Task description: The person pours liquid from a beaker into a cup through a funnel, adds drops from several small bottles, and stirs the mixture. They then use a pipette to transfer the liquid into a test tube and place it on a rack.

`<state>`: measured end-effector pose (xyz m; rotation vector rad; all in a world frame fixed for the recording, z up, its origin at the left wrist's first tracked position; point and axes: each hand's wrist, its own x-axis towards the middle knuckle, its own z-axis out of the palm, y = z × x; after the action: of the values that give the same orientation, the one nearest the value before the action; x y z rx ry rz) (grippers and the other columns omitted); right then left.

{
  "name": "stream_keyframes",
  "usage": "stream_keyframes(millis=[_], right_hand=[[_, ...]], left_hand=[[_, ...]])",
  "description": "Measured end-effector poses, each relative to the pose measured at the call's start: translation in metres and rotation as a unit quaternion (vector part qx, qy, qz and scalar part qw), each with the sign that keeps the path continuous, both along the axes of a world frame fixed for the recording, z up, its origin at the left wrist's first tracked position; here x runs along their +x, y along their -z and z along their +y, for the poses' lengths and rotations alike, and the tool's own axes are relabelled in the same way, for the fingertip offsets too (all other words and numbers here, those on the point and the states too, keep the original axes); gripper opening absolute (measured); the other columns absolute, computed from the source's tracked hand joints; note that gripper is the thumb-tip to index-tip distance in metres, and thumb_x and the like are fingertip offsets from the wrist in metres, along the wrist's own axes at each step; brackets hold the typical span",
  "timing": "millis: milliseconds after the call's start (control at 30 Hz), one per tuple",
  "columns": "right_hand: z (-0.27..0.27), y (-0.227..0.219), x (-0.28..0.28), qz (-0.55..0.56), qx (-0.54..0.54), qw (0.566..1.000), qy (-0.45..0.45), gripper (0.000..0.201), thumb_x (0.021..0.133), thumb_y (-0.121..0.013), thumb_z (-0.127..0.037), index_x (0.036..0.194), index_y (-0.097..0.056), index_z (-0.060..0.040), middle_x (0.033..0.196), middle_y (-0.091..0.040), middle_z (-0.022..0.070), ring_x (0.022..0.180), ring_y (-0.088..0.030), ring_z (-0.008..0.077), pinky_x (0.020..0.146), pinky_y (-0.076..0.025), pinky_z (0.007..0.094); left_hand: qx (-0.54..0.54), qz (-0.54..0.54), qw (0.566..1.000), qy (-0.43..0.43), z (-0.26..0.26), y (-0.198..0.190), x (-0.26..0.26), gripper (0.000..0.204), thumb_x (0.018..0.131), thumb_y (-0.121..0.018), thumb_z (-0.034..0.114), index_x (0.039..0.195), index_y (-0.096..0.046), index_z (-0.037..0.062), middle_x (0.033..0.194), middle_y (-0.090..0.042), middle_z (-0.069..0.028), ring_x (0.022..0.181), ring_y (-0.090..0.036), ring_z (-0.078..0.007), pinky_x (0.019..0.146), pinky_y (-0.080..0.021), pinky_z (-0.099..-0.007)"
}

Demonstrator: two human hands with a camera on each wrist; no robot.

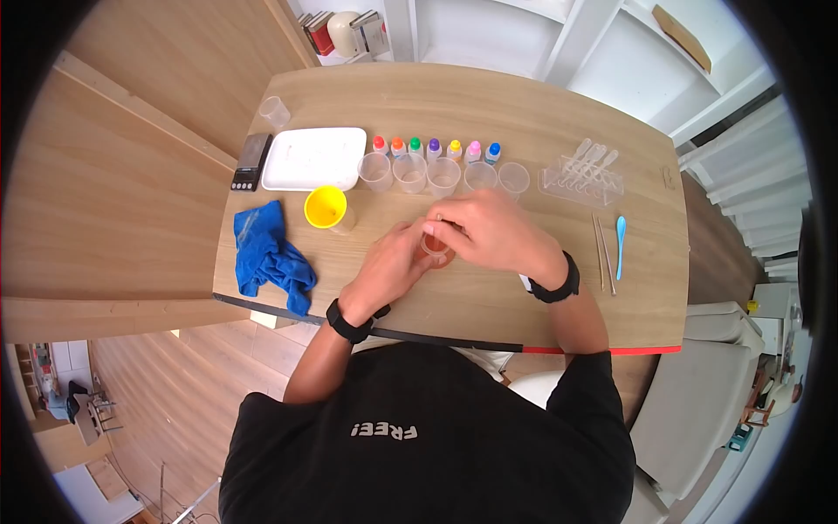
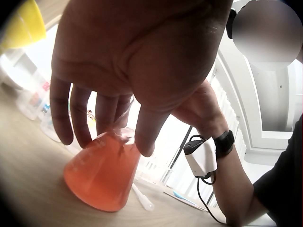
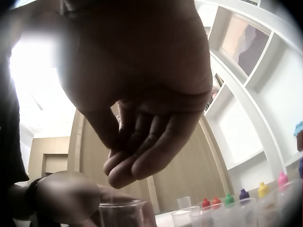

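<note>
Left hand [image 2: 137, 59] grips flask [image 2: 90, 165] toward table's [image 1: 463, 301] front edge; right hand [image 1: 493, 229] pinches clear stem [image 2: 125, 112] (I believe); orange liquid [image 2: 111, 182] inside already, cups [image 1: 443, 179] look unfilled.

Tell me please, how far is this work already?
Orange-red liquid is already in the flask. The left hand grips it; the right hand pinches a thin clear stick at its mouth, perhaps stirring. The cups show no coloured liquid, so filling them may remain.
</note>
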<state>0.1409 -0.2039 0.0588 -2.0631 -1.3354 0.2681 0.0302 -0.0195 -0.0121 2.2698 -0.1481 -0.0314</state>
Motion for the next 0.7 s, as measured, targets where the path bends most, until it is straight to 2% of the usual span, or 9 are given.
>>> stream_keyframes(millis=[100,233,333,400,433,500,533,633,700], right_hand=[[0.001,0.006,0.003,0.007,0.054,0.998,-0.005,0.018,0.101,-0.066,-0.019,0.094,-0.077,-0.0072,0.082,-0.074,0.0105,0.068,-0.068,0.0311,0.06,-0.05,0.0411],[-0.001,-0.002,0.004,0.014,0.006,1.0,-0.006,0.019,0.102,-0.066,-0.02,0.093,-0.076,-0.0063,0.081,-0.073,0.0112,0.067,-0.067,0.0319,0.059,-0.049,0.0417],[0.0,0.0,0.002,-0.048,0.055,0.997,0.024,0.021,0.102,-0.066,-0.021,0.092,-0.075,-0.0058,0.08,-0.071,0.0125,0.067,-0.065,0.0335,0.059,-0.048,0.0424],[-0.002,-0.006,0.001,0.042,-0.02,0.999,-0.017,0.021,0.103,-0.065,-0.022,0.093,-0.074,-0.006,0.081,-0.071,0.0127,0.068,-0.065,0.0346,0.06,-0.048,0.0433],[-0.001,-0.003,0.001,0.042,-0.019,0.999,-0.017,0.021,0.103,-0.065,-0.022,0.093,-0.074,-0.006,0.081,-0.071,0.0127,0.068,-0.065,0.0346,0.06,-0.048,0.0433],[0.001,0.006,0.001,-0.029,0.03,0.997,0.06,0.021,0.104,-0.065,-0.022,0.094,-0.073,-0.0058,0.081,-0.072,0.0124,0.069,-0.065,0.0345,0.062,-0.049,0.0438],[0.0,0.006,0.0,-0.028,0.03,0.997,0.061,0.021,0.104,-0.065,-0.022,0.094,-0.073,-0.0058,0.081,-0.072,0.0124,0.069,-0.065,0.0345,0.062,-0.049,0.0438],[0.001,0.005,0.0,0.006,0.056,0.998,0.012,0.021,0.104,-0.064,-0.021,0.094,-0.073,-0.005,0.08,-0.071,0.0123,0.069,-0.066,0.0352,0.063,-0.05,0.0445],[0.001,0.004,-0.002,0.017,0.002,1.0,0.01,0.023,0.104,-0.063,-0.022,0.093,-0.073,-0.0049,0.08,-0.071,0.012,0.071,-0.067,0.0357,0.064,-0.051,0.0448]], left_hand=[[0.017,0.018,1.0,-0.015,-0.001,0.0,-0.001,0.047,0.093,-0.079,0.02,0.134,-0.061,0.0066,0.111,-0.071,-0.02,0.108,-0.067,-0.0415,0.09,-0.055,-0.0504],[0.009,0.002,1.0,-0.012,0.001,0.003,-0.001,0.049,0.093,-0.079,0.021,0.136,-0.06,0.0077,0.111,-0.071,-0.0197,0.106,-0.067,-0.0414,0.089,-0.054,-0.0503],[0.008,0.0,1.0,-0.007,0.001,0.004,-0.002,0.051,0.094,-0.079,0.022,0.138,-0.06,0.0081,0.111,-0.071,-0.0205,0.106,-0.067,-0.0418,0.089,-0.054,-0.0504],[0.007,-0.002,1.0,0.004,0.001,0.002,-0.002,0.052,0.093,-0.079,0.023,0.139,-0.059,0.0082,0.111,-0.07,-0.0211,0.106,-0.067,-0.0421,0.09,-0.054,-0.0505],[0.012,0.009,1.0,-0.008,0.0,0.002,-0.002,0.051,0.094,-0.079,0.023,0.139,-0.059,0.0081,0.112,-0.07,-0.0209,0.106,-0.067,-0.0419,0.09,-0.054,-0.0506],[0.016,0.02,0.999,-0.02,-0.001,0.002,-0.002,0.051,0.094,-0.079,0.024,0.139,-0.059,0.0081,0.112,-0.071,-0.0206,0.107,-0.067,-0.0417,0.09,-0.054,-0.0508],[0.016,0.013,1.0,-0.016,0.0,0.002,-0.002,0.051,0.094,-0.079,0.025,0.139,-0.059,0.0079,0.112,-0.07,-0.0209,0.107,-0.067,-0.0416,0.09,-0.054,-0.0506],[0.008,0.001,1.0,-0.003,0.001,0.005,0.0,0.052,0.095,-0.079,0.026,0.139,-0.059,0.0074,0.111,-0.07,-0.0213,0.106,-0.067,-0.0417,0.089,-0.054,-0.0505],[-0.002,0.0,1.0,0.006,0.002,0.007,0.0,0.052,0.095,-0.079,0.026,0.139,-0.059,0.0071,0.111,-0.07,-0.0215,0.105,-0.067,-0.0418,0.089,-0.054,-0.0506]])
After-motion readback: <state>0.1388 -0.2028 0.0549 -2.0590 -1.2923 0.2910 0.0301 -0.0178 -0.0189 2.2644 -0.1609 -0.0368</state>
